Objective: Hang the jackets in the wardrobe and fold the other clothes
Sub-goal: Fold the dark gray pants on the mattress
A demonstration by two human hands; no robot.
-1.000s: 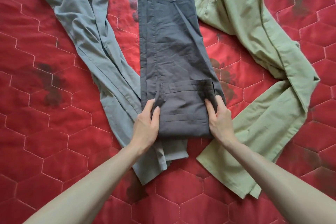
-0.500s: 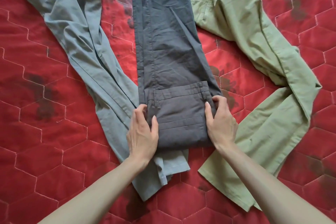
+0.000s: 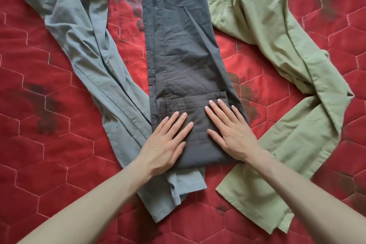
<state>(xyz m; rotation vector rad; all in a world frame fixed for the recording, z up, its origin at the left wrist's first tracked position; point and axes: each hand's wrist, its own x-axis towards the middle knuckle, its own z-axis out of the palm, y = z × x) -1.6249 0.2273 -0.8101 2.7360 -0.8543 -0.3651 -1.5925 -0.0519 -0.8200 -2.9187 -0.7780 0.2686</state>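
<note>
Lengthwise, dark trousers (image 3: 178, 45) running away, waistband nearest

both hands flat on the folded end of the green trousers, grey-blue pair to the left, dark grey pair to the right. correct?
Not quite. The head view shows the left hand and right hand flat on the folded end of the dark grey trousers, which lie in the middle. The grey-blue pair is to the left; the green trousers are to the right.
</note>
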